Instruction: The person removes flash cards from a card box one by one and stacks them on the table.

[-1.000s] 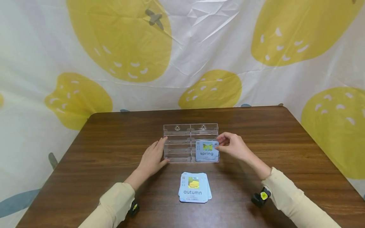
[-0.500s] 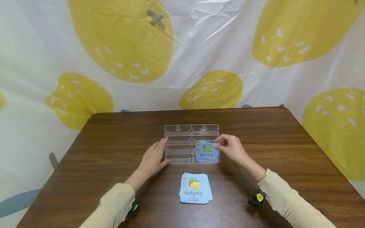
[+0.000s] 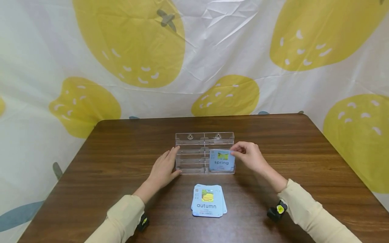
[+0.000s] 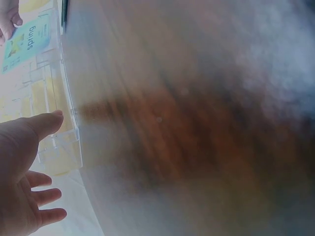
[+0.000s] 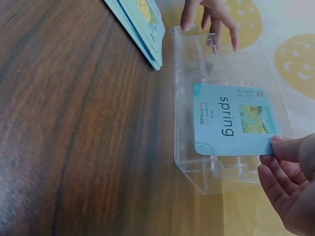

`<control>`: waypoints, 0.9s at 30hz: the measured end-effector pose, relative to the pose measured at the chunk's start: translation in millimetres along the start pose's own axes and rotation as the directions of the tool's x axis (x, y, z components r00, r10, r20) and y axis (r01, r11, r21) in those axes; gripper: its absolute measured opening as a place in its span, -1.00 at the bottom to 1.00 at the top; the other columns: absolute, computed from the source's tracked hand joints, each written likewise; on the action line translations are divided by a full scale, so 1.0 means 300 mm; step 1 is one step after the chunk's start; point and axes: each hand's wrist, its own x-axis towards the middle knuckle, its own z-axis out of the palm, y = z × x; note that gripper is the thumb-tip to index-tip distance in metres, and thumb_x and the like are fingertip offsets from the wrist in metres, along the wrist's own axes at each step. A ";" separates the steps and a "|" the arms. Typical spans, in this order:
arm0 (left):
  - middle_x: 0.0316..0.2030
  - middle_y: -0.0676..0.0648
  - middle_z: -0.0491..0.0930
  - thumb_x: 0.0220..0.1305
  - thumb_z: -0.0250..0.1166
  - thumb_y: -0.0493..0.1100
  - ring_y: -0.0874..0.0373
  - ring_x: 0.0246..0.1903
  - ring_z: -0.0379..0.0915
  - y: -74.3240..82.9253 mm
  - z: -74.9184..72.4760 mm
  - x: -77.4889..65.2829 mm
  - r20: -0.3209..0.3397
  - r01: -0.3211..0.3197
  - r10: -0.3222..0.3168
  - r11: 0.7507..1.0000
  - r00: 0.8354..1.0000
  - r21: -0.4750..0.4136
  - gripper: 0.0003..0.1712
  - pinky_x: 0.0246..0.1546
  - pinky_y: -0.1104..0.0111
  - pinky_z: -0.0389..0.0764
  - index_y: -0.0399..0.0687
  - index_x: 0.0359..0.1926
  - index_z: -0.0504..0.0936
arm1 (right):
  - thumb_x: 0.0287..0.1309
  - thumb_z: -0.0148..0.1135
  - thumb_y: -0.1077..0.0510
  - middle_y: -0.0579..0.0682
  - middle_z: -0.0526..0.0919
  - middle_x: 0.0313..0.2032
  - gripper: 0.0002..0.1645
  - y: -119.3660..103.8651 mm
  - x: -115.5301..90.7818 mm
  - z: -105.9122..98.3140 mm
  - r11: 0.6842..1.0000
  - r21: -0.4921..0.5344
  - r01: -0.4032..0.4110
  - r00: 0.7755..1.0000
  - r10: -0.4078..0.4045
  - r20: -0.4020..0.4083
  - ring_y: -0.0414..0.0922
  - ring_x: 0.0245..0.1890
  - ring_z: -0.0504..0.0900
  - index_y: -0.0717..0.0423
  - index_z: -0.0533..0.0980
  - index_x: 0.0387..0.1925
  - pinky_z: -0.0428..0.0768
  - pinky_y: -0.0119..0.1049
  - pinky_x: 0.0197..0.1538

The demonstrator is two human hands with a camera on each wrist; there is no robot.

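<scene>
A light blue flash card (image 3: 222,160) printed "spring" stands in the lower right part of a clear plastic card rack (image 3: 190,161). My right hand (image 3: 250,156) pinches the card's upper right corner between thumb and fingers, as the right wrist view shows on the same card (image 5: 236,120). At the rack's left end rests my left hand (image 3: 162,167), its fingers extended along the side and its thumb at the front edge. In front of the rack lies a small stack of cards (image 3: 207,201), with "autumn" on top.
The rack stands on a dark wooden table (image 3: 121,189). Behind the table hangs a white cloth (image 3: 209,44) with large yellow fruit prints. A black wrist camera (image 3: 276,211) sits below the right sleeve, another (image 3: 143,222) by the left.
The right hand and the "spring" card dip slightly, then rise a little again, the card staying in the rack. My left hand and the card stack keep their places.
</scene>
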 end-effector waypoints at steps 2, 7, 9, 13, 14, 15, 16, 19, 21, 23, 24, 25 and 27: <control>0.24 -0.27 0.25 0.01 0.38 -0.02 -0.19 0.19 0.20 0.000 0.000 0.000 0.002 0.001 -0.001 1.000 1.000 0.000 0.00 0.16 0.00 0.26 -0.17 0.35 0.00 | -0.02 0.29 0.33 0.02 0.61 -0.56 -0.95 -0.005 0.002 -0.007 1.000 0.001 -0.003 1.000 0.003 -0.007 -0.24 -0.57 0.45 0.27 0.60 -0.44 0.44 -0.47 -0.54; 0.25 -0.27 0.24 0.02 0.37 -0.03 -0.19 0.19 0.19 0.003 -0.003 -0.001 0.011 0.006 -0.006 1.000 1.000 -0.006 -0.01 0.17 0.00 0.25 -0.17 0.35 0.01 | -0.02 0.29 0.32 0.01 0.60 -0.55 -0.95 -0.026 0.006 -0.027 1.000 0.001 0.001 1.000 -0.001 -0.021 -0.24 -0.58 0.44 0.25 0.60 -0.43 0.44 -0.45 -0.53; 0.25 -0.27 0.23 0.02 0.37 -0.03 -0.19 0.20 0.18 0.004 -0.005 -0.001 0.013 0.008 -0.008 1.000 1.000 -0.009 -0.01 0.17 0.00 0.25 -0.17 0.35 0.01 | -0.01 0.28 0.32 0.01 0.61 -0.55 -0.95 -0.034 0.008 -0.034 1.000 0.001 0.000 1.000 0.000 -0.025 -0.24 -0.58 0.44 0.24 0.60 -0.42 0.44 -0.44 -0.53; 0.25 -0.26 0.24 0.02 0.37 -0.03 -0.19 0.20 0.18 0.005 -0.006 -0.002 0.009 0.008 -0.008 1.000 1.000 -0.009 -0.01 0.17 0.00 0.25 -0.17 0.35 0.01 | 0.00 0.28 0.31 0.00 0.61 -0.54 -0.94 -0.047 0.008 -0.046 1.000 0.005 -0.007 1.000 0.007 -0.023 -0.23 -0.57 0.45 0.23 0.59 -0.41 0.44 -0.45 -0.52; 0.24 -0.26 0.24 0.02 0.37 -0.03 -0.19 0.20 0.18 0.005 -0.006 -0.002 0.009 0.007 -0.007 1.000 1.000 -0.008 -0.01 0.17 0.00 0.26 -0.17 0.35 0.01 | 0.00 0.28 0.31 0.00 0.61 -0.54 -0.94 -0.049 0.006 -0.047 1.000 0.003 -0.006 1.000 0.006 -0.023 -0.23 -0.57 0.45 0.22 0.59 -0.40 0.45 -0.45 -0.52; 0.24 -0.26 0.24 0.02 0.37 -0.03 -0.19 0.19 0.19 0.005 -0.005 -0.002 0.006 0.005 -0.005 1.000 1.000 -0.006 -0.01 0.17 0.00 0.26 -0.17 0.35 0.01 | 0.00 0.28 0.31 0.00 0.60 -0.54 -0.94 -0.051 0.004 -0.047 1.000 0.000 -0.004 1.000 0.004 -0.024 -0.23 -0.56 0.45 0.22 0.59 -0.40 0.45 -0.45 -0.52; 0.24 -0.27 0.25 0.02 0.37 -0.03 -0.19 0.19 0.19 0.004 -0.005 -0.002 0.004 0.002 -0.002 1.000 1.000 -0.004 -0.01 0.16 0.00 0.26 -0.18 0.35 0.01 | 0.00 0.28 0.30 -0.01 0.60 -0.55 -0.94 -0.055 0.002 -0.047 1.000 -0.001 -0.002 1.000 0.002 -0.025 -0.24 -0.57 0.45 0.22 0.59 -0.40 0.45 -0.45 -0.52; 0.23 -0.28 0.25 0.01 0.37 -0.03 -0.19 0.19 0.20 0.004 -0.006 -0.001 0.002 -0.006 0.006 1.000 1.000 0.001 -0.01 0.16 0.00 0.27 -0.19 0.35 0.01 | 0.01 0.28 0.30 -0.01 0.59 -0.56 -0.94 -0.067 -0.008 -0.044 1.000 0.007 -0.001 1.000 0.001 -0.023 -0.25 -0.58 0.44 0.22 0.59 -0.41 0.44 -0.45 -0.53; 0.23 -0.28 0.25 0.01 0.38 -0.03 -0.19 0.18 0.20 0.005 -0.007 -0.001 0.001 -0.009 0.009 1.000 1.000 0.004 -0.01 0.16 0.01 0.27 -0.19 0.35 0.02 | 0.01 0.27 0.30 0.00 0.58 -0.56 -0.94 -0.078 -0.016 -0.042 1.000 0.020 -0.007 1.000 0.007 -0.017 -0.25 -0.58 0.43 0.22 0.59 -0.41 0.43 -0.46 -0.54; 0.23 -0.28 0.25 0.01 0.37 -0.03 -0.19 0.18 0.20 0.005 -0.007 -0.001 0.002 -0.010 0.010 1.000 1.000 0.006 -0.01 0.16 0.00 0.27 -0.19 0.35 0.02 | 0.01 0.27 0.30 0.02 0.59 -0.56 -0.94 -0.088 -0.023 -0.040 0.999 0.040 -0.020 1.000 0.020 -0.008 -0.24 -0.59 0.43 0.23 0.59 -0.41 0.41 -0.47 -0.55; 0.23 -0.28 0.25 0.01 0.37 -0.03 -0.19 0.18 0.20 0.006 -0.008 -0.001 0.002 -0.011 0.011 1.000 1.000 0.008 -0.01 0.16 0.01 0.27 -0.19 0.35 0.02 | 0.01 0.27 0.30 0.02 0.59 -0.56 -0.94 -0.094 -0.028 -0.040 0.999 0.049 -0.023 1.000 0.024 -0.004 -0.24 -0.59 0.42 0.24 0.59 -0.40 0.41 -0.48 -0.55; 0.23 -0.28 0.25 0.01 0.37 -0.03 -0.19 0.18 0.20 0.006 -0.008 -0.001 0.002 -0.011 0.011 1.000 1.000 0.009 -0.01 0.16 0.01 0.27 -0.20 0.35 0.02 | 0.01 0.27 0.30 0.02 0.60 -0.56 -0.93 -0.099 -0.032 -0.039 0.998 0.057 -0.030 1.000 0.030 -0.001 -0.24 -0.59 0.43 0.24 0.59 -0.40 0.42 -0.48 -0.55; 0.23 -0.28 0.25 0.01 0.37 -0.03 -0.19 0.18 0.20 0.007 -0.009 -0.001 0.001 -0.013 0.013 1.000 1.000 0.008 -0.02 0.16 0.01 0.27 -0.20 0.35 0.02 | 0.00 0.28 0.31 0.03 0.61 -0.55 -0.92 -0.108 -0.040 -0.036 0.997 0.070 -0.037 0.999 0.036 0.007 -0.25 -0.60 0.44 0.25 0.59 -0.40 0.42 -0.49 -0.56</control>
